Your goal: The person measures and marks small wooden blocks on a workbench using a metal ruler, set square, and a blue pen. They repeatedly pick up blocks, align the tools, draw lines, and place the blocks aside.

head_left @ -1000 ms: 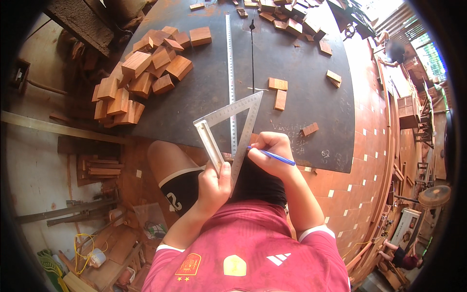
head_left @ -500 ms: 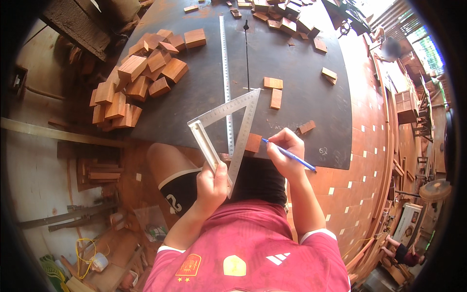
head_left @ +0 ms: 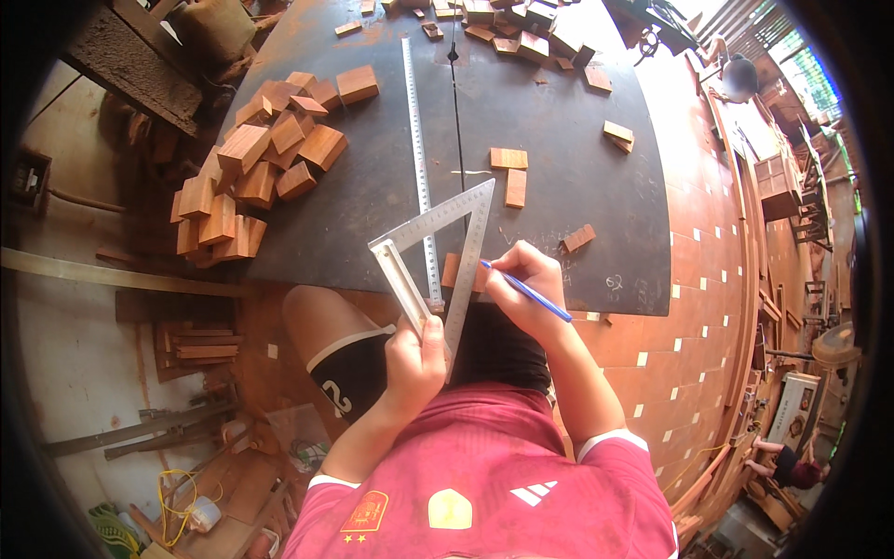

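My left hand (head_left: 416, 361) grips the lower end of a metal triangular set square (head_left: 399, 282), thumb on top, near the table's front edge. One long arm of the square crosses a small reddish wood block (head_left: 451, 269), partly hiding it. In my right hand (head_left: 529, 291) is a blue pen (head_left: 549, 308), its tip close to the square's right edge over the block. Whether the tip touches the wood I cannot tell. A long steel ruler (head_left: 415, 121) lies lengthwise on the dark table, its near end seen through the square's opening.
A pile of wood blocks (head_left: 244, 149) covers the table's left side. More blocks (head_left: 533, 45) are scattered at the far edge. Two small blocks (head_left: 508, 158) lie beyond my right hand, and a notched piece (head_left: 578, 238) to its right. A dark slot (head_left: 457, 116) runs through the dark table (head_left: 577, 121).
The set square has shifted right relative to the block and now lies across it. My right hand has brought the pen tip left to the square's edge. The view has turned slightly.
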`<action>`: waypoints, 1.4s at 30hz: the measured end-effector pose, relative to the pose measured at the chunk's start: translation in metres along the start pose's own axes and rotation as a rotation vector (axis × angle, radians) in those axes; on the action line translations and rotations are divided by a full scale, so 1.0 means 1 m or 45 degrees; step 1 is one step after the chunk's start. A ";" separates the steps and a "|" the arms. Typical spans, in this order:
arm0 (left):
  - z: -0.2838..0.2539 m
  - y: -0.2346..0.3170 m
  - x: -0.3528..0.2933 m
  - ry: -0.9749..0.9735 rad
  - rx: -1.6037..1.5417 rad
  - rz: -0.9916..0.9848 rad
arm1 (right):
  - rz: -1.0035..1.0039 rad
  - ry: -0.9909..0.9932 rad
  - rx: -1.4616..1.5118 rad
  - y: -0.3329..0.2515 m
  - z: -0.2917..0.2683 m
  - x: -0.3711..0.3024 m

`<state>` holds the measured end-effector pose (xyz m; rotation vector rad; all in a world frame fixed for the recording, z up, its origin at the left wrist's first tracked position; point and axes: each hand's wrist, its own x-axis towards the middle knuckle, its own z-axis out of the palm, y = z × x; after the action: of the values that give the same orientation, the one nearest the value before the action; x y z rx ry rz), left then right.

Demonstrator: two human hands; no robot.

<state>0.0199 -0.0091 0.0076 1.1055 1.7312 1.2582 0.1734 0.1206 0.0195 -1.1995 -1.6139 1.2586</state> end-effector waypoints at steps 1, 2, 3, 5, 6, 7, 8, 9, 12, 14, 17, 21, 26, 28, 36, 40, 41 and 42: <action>0.001 -0.001 -0.001 0.017 0.016 0.024 | -0.003 0.000 0.024 0.003 0.001 0.000; 0.003 -0.004 -0.001 0.034 0.032 0.050 | -0.006 0.002 0.048 0.006 0.002 0.001; 0.005 -0.005 -0.002 0.050 0.048 0.075 | -0.009 0.003 0.072 0.008 0.002 0.001; 0.005 -0.001 -0.003 0.035 0.018 0.023 | -0.016 0.001 0.046 0.006 0.002 0.002; 0.005 0.001 -0.004 0.027 0.002 -0.004 | -0.019 0.000 0.033 0.006 0.001 0.002; 0.006 -0.001 -0.003 0.039 0.015 0.032 | -0.032 0.003 0.016 0.005 0.001 0.002; 0.007 -0.004 -0.003 0.052 0.028 0.067 | -0.043 0.005 -0.001 0.005 0.001 0.003; 0.007 -0.006 -0.003 0.064 0.041 0.102 | -0.055 0.007 -0.017 0.005 0.001 0.003; 0.008 -0.006 -0.003 0.066 0.033 0.083 | -0.031 -0.003 0.022 0.005 0.001 0.004; 0.010 -0.006 -0.004 0.093 0.026 0.110 | -0.059 0.006 0.008 0.005 0.001 0.004; 0.011 -0.006 -0.003 0.110 0.029 0.136 | -0.072 -0.004 0.047 0.010 0.002 0.004; 0.011 -0.005 -0.002 0.119 0.043 0.151 | -0.029 -0.200 -0.068 0.004 -0.006 -0.002; 0.009 -0.001 -0.002 0.093 -0.037 0.106 | -0.050 -0.399 -0.093 -0.006 -0.004 -0.026; 0.005 -0.004 -0.004 0.085 -0.119 0.033 | 0.010 -0.379 -0.074 -0.009 -0.008 -0.033; -0.055 -0.023 0.024 0.195 -0.342 -0.146 | -0.045 0.101 -0.104 0.006 -0.024 -0.034; -0.086 -0.049 0.039 0.116 -0.330 -0.207 | -0.224 0.142 -0.264 0.013 -0.024 -0.027; -0.088 -0.051 0.041 0.121 -0.270 -0.219 | -0.391 0.146 -0.422 0.013 -0.022 -0.024; -0.089 -0.053 0.043 0.125 -0.209 -0.231 | -0.489 0.122 -0.479 0.010 -0.020 -0.020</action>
<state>-0.0879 -0.0088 -0.0219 0.7856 1.7229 1.3319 0.1999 0.1074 0.0146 -1.0759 -1.9495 0.6658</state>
